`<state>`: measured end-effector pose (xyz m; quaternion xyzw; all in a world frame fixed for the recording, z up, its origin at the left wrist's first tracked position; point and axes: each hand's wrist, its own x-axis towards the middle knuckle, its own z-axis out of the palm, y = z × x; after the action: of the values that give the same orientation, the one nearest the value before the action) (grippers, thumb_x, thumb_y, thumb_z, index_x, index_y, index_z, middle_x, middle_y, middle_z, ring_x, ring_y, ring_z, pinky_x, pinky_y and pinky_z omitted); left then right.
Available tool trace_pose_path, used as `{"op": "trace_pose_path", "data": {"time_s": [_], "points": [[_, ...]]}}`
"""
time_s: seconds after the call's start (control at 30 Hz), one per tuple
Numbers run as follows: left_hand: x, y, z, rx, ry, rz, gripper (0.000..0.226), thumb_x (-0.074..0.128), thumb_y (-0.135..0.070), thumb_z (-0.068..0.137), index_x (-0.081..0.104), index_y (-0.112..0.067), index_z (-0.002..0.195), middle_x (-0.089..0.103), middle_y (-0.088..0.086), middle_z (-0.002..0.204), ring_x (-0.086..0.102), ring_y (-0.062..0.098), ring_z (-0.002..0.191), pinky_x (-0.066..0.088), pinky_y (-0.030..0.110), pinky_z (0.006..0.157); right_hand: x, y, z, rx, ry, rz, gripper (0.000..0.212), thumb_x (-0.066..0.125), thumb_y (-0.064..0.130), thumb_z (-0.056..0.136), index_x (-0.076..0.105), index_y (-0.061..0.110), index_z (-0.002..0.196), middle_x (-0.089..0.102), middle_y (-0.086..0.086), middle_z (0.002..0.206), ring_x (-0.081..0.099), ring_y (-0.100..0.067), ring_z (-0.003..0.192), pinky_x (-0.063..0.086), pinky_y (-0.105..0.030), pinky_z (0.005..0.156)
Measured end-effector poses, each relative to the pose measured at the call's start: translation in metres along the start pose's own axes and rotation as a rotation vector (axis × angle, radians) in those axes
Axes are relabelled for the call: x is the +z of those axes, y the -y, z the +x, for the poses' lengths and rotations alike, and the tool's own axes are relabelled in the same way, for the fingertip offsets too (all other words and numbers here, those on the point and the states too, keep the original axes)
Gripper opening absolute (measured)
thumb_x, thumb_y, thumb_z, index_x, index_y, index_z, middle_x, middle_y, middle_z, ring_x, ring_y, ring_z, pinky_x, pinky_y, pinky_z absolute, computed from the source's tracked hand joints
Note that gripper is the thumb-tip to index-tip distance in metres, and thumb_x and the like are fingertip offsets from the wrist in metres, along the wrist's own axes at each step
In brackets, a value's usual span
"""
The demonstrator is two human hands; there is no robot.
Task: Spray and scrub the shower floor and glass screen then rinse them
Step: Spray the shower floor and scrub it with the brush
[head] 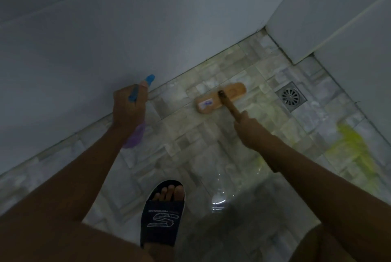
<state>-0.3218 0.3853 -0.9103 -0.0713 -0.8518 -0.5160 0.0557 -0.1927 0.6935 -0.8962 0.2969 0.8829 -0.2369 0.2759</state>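
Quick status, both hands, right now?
Left hand: closed, fingers gripping the spray bottle.
Right hand: closed, gripping the scrub brush by its handle.

Shower floor (190, 147): pale mosaic tile, wet, glare near centre. Wooden scrub brush (221, 98) rests head-down on it. Metal drain (291, 95) near brush. Yellow-green patch (351, 145) at right. One sandal (163, 213) planted.

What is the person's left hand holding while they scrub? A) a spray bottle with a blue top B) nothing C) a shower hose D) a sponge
A: the left hand grips a purple spray bottle with a blue trigger top; the right hand holds the scrub brush.
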Motion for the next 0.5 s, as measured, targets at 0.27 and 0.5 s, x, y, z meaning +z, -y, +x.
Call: {"op": "trace_pose_path", "data": {"time_s": [0.27, 0.5], "points": [[-0.009, 0.013, -0.003, -0.105, -0.050, -0.161, 0.063, 0.048, -0.042, 0.102, 0.061, 0.009, 0.068, 0.054, -0.007, 0.048, 0.050, 0.010, 0.045, 0.044, 0.036, 0.056, -0.085, 0.056, 0.106, 0.177, -0.147, 0.295, 0.050, 0.042, 0.004, 0.099, 0.037, 0.012, 0.149, 0.061, -0.025, 0.106, 0.063, -0.034, 0.076, 0.053, -0.038, 0.060], [-0.009, 0.016, -0.002, -0.110, -0.048, -0.162, 0.064, 0.049, -0.049, 0.102, 0.063, 0.003, 0.067, 0.059, -0.011, 0.049, 0.052, 0.010, 0.044, 0.045, 0.034, 0.057, -0.023, 0.033, 0.033, -0.014, -0.033, -0.036, 0.035, 0.036, 0.022, 0.105, 0.041, 0.002, 0.133, 0.059, -0.024, 0.120, 0.060, -0.040, 0.107, 0.043, -0.040, 0.077]]}}
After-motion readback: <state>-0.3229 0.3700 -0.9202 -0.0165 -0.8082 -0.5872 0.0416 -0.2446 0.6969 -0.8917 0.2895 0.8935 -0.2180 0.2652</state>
